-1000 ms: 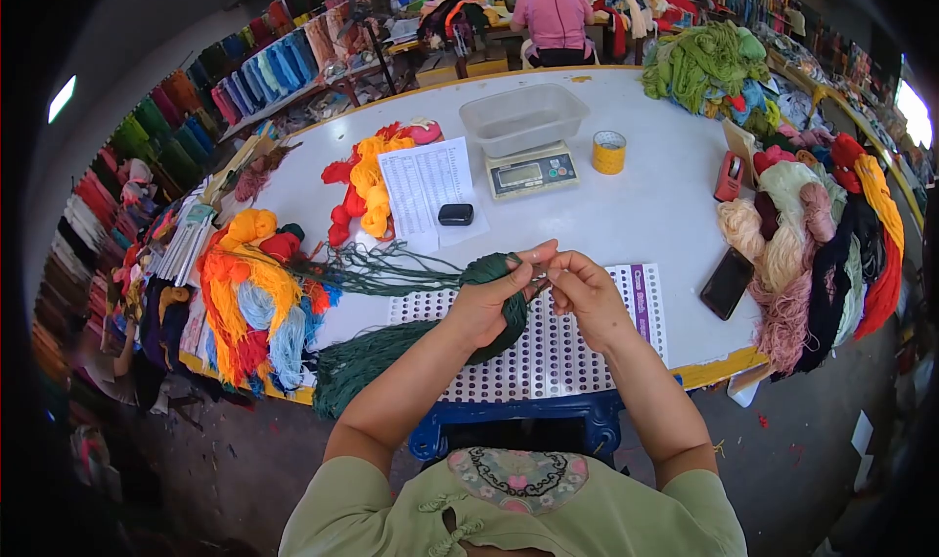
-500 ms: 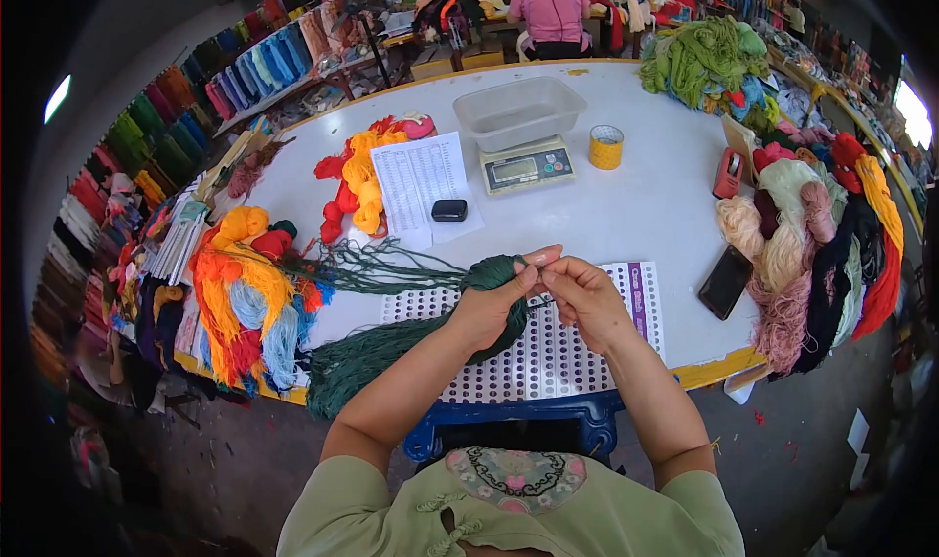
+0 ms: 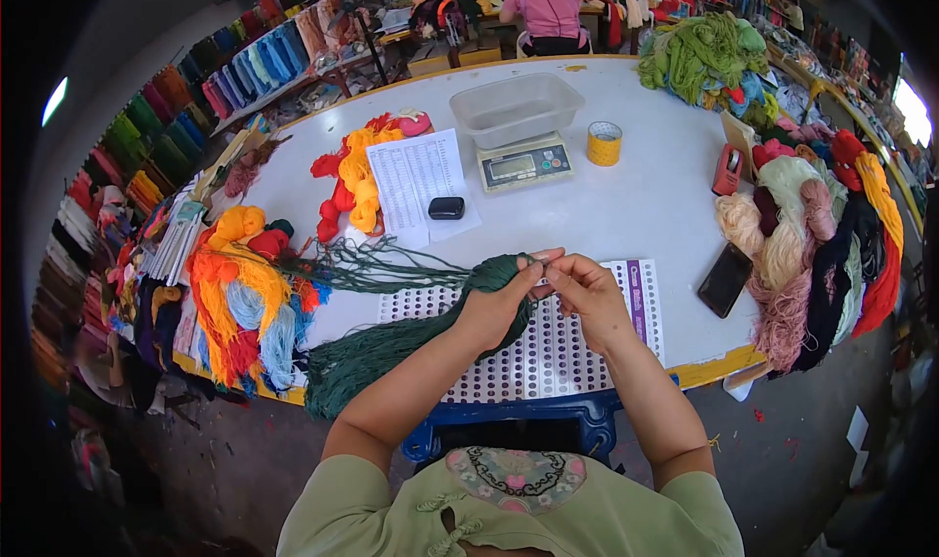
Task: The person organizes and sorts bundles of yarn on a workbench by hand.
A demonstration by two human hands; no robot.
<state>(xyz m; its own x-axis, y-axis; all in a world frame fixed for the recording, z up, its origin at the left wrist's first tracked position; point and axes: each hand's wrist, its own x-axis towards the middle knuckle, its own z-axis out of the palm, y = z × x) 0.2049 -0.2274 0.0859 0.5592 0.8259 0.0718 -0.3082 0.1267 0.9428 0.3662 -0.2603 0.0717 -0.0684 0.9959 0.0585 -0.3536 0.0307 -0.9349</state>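
A dark green yarn bundle (image 3: 381, 361) trails leftward over the table and across a white perforated card (image 3: 567, 356) with a purple strip. Its rounded end is gripped by my left hand (image 3: 504, 308), thumb and fingers pressed together. Close beside it, touching at the fingertips, my right hand (image 3: 592, 301) is pinched on the green strands at the bundle's end. Loose green strands (image 3: 391, 267) stretch left towards orange, red and light blue yarn (image 3: 245, 298).
Beyond my hands are a digital scale (image 3: 526, 163) with a plastic tub (image 3: 516, 107), yellow tape (image 3: 604, 144), printed sheets (image 3: 421, 176) and a black case (image 3: 446, 208). A phone (image 3: 725, 280) and yarn skeins (image 3: 782, 234) lie right. A person in pink (image 3: 553, 9) sits at another table.
My hands stay at the bundle's end, with the right fingers slightly shifted. The far person in pink has raised an arm. The view has shifted slightly.
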